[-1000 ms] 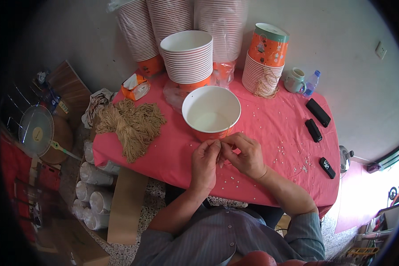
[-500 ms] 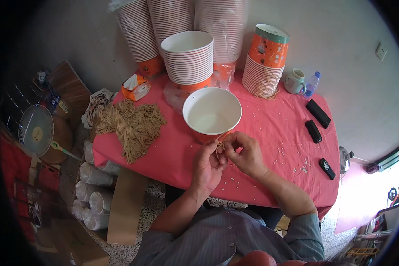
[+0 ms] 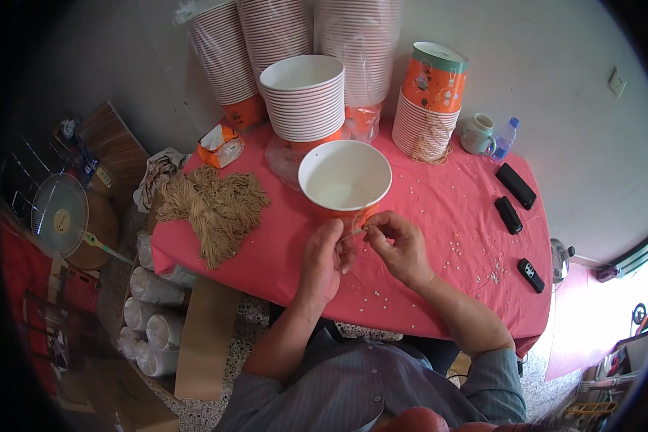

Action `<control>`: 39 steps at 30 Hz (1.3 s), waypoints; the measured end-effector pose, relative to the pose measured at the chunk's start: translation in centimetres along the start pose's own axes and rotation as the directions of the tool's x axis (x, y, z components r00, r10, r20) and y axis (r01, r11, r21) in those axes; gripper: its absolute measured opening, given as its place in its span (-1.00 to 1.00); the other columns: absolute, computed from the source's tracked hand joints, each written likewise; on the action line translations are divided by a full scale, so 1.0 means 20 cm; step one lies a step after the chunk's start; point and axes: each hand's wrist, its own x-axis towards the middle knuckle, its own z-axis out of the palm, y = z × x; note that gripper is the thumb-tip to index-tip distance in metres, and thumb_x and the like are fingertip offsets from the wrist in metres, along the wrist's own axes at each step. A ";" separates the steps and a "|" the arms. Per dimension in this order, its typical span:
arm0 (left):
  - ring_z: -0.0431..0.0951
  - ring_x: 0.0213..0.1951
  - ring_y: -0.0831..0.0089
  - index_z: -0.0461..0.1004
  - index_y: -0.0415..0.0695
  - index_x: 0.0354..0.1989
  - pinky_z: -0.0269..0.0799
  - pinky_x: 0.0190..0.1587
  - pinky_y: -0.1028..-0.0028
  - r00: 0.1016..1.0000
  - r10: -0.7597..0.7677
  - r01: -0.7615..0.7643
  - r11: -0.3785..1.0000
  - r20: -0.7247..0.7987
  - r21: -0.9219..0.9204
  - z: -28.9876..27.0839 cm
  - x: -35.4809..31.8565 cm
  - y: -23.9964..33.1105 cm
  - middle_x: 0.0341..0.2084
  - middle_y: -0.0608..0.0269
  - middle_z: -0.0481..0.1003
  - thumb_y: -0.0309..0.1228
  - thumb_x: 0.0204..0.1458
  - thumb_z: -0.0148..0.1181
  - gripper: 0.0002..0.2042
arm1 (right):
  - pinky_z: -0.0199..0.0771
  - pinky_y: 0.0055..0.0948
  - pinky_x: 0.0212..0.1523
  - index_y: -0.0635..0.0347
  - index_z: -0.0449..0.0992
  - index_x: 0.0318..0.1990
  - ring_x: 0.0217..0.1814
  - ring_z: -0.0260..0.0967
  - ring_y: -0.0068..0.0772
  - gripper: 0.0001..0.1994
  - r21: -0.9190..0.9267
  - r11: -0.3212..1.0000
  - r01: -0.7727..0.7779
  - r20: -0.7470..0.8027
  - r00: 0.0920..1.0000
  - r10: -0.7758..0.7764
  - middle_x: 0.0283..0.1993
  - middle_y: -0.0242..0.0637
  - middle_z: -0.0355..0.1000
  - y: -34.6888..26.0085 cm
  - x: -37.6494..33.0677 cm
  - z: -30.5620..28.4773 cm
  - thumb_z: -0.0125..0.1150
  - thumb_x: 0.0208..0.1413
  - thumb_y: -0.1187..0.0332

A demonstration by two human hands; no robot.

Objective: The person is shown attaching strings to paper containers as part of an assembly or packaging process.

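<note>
A thin tan cord (image 3: 351,235) runs between my two hands, just in front of a white-lined paper bucket (image 3: 345,157) with an orange outside. My left hand (image 3: 321,261) pinches the cord, its thumb upright and its fingers curled, and a loose end trails below. On the other side, the thumb and forefinger of my right hand (image 3: 403,253) close on the cord near the bucket's front wall. Whether the cord passes through that wall is hard to make out. A thick heap of tan cords (image 3: 219,209) lies to the left.
Stacked white-rimmed buckets (image 3: 306,104) stand behind, with bagged stacks (image 3: 277,32) against the wall. At right are another stack (image 3: 426,122) draped with cords, a mug (image 3: 477,135), a bottle (image 3: 506,137), black cases (image 3: 516,185) and a remote (image 3: 531,275). Small white bits dot the red cloth (image 3: 425,180).
My hands have moved slightly apart, and the loop of cord between them has become a straighter stretch. My left hand has turned and shifted a little left. The bucket stays nearly in place.
</note>
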 end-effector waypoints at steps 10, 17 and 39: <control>0.37 -0.59 0.73 0.63 -0.14 0.02 0.10 -0.62 0.64 0.998 -0.040 0.035 0.995 0.053 0.093 -0.02 0.04 0.00 -0.49 0.50 0.45 -0.23 0.39 0.33 -0.76 | 0.66 -0.46 -0.02 0.33 0.59 -0.01 -0.10 0.65 -0.54 -0.89 -0.002 0.999 0.050 0.050 0.997 -0.050 -0.16 -0.35 0.63 0.00 -0.01 0.01 0.24 0.39 0.53; 0.36 -0.62 0.68 0.50 -0.04 -0.24 0.13 -0.64 0.59 0.998 -0.060 0.062 0.991 0.022 -0.116 0.01 0.09 0.03 -0.52 0.50 0.39 -0.27 0.40 0.28 -0.82 | 0.67 -0.45 -0.08 0.30 0.55 -0.05 -0.13 0.64 -0.49 -0.89 -0.097 0.980 0.175 0.097 0.981 -0.166 -0.17 -0.30 0.60 -0.05 -0.02 0.01 0.25 0.33 0.58; 0.65 -0.33 0.22 0.64 -0.17 -0.08 0.61 -0.30 0.27 0.470 0.697 -0.587 -0.212 0.542 0.782 0.01 -0.03 0.08 -0.29 0.20 0.57 -0.61 0.12 0.44 -0.79 | 0.66 -0.21 -0.25 0.19 0.60 -0.15 -0.22 0.58 -0.16 -0.81 -0.582 0.478 0.658 0.377 0.739 -0.558 -0.15 -0.24 0.47 -0.34 0.21 -0.04 0.47 0.13 0.42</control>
